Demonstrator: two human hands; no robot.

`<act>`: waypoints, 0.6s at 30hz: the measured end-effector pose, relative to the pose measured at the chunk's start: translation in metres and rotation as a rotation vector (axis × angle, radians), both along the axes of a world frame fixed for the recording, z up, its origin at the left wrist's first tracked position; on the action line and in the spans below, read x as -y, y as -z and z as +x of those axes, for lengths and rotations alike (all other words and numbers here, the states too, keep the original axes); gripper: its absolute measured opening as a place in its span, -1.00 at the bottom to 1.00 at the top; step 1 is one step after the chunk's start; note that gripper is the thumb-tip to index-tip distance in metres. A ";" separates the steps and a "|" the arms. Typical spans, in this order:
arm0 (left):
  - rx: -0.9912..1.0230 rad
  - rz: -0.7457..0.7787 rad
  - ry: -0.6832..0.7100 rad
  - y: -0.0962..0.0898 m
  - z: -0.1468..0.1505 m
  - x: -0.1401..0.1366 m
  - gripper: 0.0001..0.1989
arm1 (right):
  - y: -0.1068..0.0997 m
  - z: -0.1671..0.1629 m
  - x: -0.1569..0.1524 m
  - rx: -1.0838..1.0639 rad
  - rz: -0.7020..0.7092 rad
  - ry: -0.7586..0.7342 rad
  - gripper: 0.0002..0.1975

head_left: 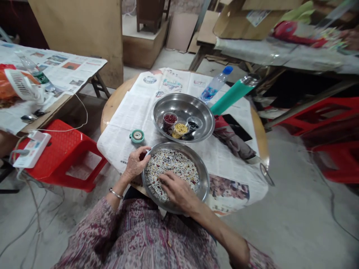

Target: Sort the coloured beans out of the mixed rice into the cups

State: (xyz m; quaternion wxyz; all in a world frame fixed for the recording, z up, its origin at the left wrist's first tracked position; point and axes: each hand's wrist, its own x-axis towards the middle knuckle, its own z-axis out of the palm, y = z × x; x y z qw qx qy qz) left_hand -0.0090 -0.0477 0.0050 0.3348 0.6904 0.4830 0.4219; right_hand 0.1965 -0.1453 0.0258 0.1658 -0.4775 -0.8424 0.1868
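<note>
A round metal basin [206, 185] in front of me holds a mix of white grains [172, 160] with red, yellow and dark bits. My left hand [136, 161] is curled at its left rim, thumb and forefinger against the edge; a dark red patch shows between them. Reaching into the basin, my right hand [177, 188] has its bent fingers close together at the grains, and the fingertips are partly hidden. Behind stands a larger metal basin [193, 99] with clear cups of red beans [170, 119], yellow kernels [181, 129] and black beans [193, 124].
Newspaper [126, 112] covers the round table. A green tape roll [137, 136] lies left; a plastic bottle [214, 86], green flask [234, 95] and folded umbrella [234, 140] are right. A red stool [58, 149] carries a power strip [32, 149]. Another person's arm [7, 144] shows at far left.
</note>
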 end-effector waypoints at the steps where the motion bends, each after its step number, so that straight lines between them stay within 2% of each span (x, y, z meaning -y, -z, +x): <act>1: 0.001 -0.003 0.001 -0.001 0.000 0.000 -0.77 | -0.001 -0.005 -0.003 0.007 0.012 -0.042 -0.78; 3: 0.007 -0.009 0.002 -0.002 0.000 0.001 -0.77 | -0.001 -0.007 -0.013 0.043 0.051 -0.057 -0.81; 8: -0.001 -0.017 -0.009 -0.003 0.000 0.002 -0.76 | 0.002 0.026 -0.039 0.047 0.104 0.165 -0.78; 12: -0.004 -0.022 -0.014 -0.001 0.000 0.002 -0.77 | 0.002 0.051 -0.044 -0.029 0.137 0.280 -0.76; 18: -0.005 -0.014 -0.017 0.001 0.000 0.001 -0.76 | -0.011 0.044 -0.048 0.018 0.067 0.242 -0.80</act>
